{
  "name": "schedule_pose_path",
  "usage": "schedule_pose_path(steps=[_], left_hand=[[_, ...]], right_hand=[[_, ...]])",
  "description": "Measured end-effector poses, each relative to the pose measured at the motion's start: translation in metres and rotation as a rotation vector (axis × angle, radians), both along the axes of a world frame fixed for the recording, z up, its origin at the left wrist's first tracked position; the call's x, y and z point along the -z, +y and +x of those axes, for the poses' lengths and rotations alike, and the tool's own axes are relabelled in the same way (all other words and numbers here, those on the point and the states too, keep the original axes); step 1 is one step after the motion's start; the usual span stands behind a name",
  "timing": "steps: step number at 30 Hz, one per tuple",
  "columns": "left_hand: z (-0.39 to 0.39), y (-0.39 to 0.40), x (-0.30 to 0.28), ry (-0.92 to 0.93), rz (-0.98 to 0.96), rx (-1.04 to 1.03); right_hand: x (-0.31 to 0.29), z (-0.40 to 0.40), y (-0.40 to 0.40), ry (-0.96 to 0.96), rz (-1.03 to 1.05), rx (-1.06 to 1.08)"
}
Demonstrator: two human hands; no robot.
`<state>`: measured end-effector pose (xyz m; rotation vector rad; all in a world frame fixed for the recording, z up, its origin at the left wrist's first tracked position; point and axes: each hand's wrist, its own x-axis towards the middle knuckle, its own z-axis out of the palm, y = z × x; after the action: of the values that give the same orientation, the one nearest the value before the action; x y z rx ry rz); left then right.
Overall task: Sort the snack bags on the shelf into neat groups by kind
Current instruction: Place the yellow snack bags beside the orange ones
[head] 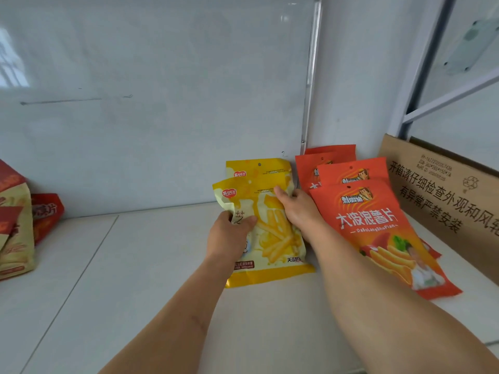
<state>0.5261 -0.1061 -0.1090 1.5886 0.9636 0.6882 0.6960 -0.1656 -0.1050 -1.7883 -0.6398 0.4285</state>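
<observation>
The front yellow snack bag [272,233] is gripped at its left edge by the left hand [229,236], thumb curled over its face, and pinched at its right edge by the right hand [298,209]. Two yellow bags are counted, the second [259,168] propped behind on the shelf [135,279]. Four orange bags [378,225] are overlapped just beside, right, with a cardboard box [445,195] beyond
</observation>
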Motion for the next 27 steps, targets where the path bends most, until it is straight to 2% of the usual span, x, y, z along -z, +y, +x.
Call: schedule_pose_path(steps=[11, 20, 24, 27], left_hand=[[0.004, 0.002, 0.002, 0.060, 0.048, -0.043], [-0.021, 0.004, -0.013, 0.108, 0.089, -0.192], [-0.052, 0.009, -0.019, 0.217, 0.188, -0.262], [-0.081, 0.015, -0.022, 0.316, 0.295, -0.307]], right_hand=[[-0.002, -0.003, 0.002, -0.120, -0.075, 0.051], [-0.019, -0.016, 0.011, -0.350, -0.263, 0.117], [-0.026, -0.040, 0.017, -0.544, -0.436, 0.148], [-0.032, -0.068, 0.026, -0.784, -0.438, 0.102]])
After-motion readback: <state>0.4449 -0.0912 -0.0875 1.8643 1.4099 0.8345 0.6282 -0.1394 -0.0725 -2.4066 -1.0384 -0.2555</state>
